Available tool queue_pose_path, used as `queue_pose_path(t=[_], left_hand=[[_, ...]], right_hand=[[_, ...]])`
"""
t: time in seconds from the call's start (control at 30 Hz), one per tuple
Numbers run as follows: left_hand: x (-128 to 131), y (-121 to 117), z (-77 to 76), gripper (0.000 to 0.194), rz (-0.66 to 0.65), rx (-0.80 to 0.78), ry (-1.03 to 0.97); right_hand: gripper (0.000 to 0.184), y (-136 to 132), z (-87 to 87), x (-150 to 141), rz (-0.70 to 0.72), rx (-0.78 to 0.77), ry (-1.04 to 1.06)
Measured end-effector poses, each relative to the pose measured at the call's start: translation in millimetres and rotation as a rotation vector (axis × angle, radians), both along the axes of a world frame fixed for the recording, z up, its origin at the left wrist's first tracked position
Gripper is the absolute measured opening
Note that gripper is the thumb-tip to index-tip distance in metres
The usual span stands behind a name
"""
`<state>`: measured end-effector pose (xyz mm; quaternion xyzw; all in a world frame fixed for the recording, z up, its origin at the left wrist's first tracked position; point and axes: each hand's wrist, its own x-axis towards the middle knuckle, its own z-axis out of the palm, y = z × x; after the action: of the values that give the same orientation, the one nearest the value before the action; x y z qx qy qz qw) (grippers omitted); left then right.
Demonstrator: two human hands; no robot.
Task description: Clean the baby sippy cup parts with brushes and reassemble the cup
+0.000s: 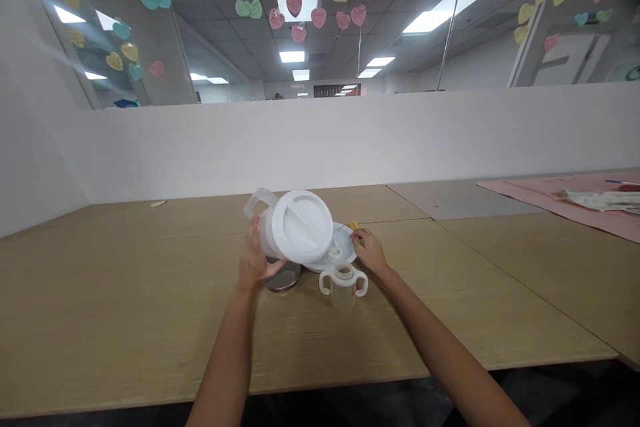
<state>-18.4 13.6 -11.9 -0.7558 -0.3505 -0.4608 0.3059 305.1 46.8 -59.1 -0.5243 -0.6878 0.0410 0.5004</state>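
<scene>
My left hand (256, 257) is closed around a translucent pitcher (267, 233), held tilted so its round white lid (304, 227) faces me. The pitcher's handle (260, 200) sticks out at the upper left. My right hand (370, 250) has its fingers bent together at the right rim of a pale blue plate (345, 237); a small yellow thing (353, 225) shows just beyond them. What these fingers hold is hidden. A small white bottle top (335, 254) is at the plate's near side. Nearer me stands a clear two-handled baby bottle (343, 287), uncapped and upright.
Beneath the pitcher, a round metal dish (283, 278) is partly hidden. A small flat pale piece (159, 203) lies at the table's back left. Far right, a pink cloth (545, 197) bears white items (600, 200). A white wall (250, 147) bounds the wooden table (125, 320).
</scene>
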Motion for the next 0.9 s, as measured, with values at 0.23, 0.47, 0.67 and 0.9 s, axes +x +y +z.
queue_pose_path(t=[0.23,0.47,0.67,0.9], left_hand=[[2,3,-5.2,0.108,-0.087,0.057,-0.001],[0,7,-9.2,0.106,-0.081,0.053,0.029],[-2,8,-11.6,0.103,-0.082,0.051,0.035],[-1,6,-11.3,0.101,-0.021,0.042,-0.037]], right_hand=[[0.022,0,0.2,0,-0.001,0.005,-0.009],[0.022,0,0.6,0,-0.014,-0.005,-0.012],[0.022,-1,1.4,0,0.0,-0.014,-0.008],[0.022,-1,1.5,0,-0.001,-0.009,-0.018]])
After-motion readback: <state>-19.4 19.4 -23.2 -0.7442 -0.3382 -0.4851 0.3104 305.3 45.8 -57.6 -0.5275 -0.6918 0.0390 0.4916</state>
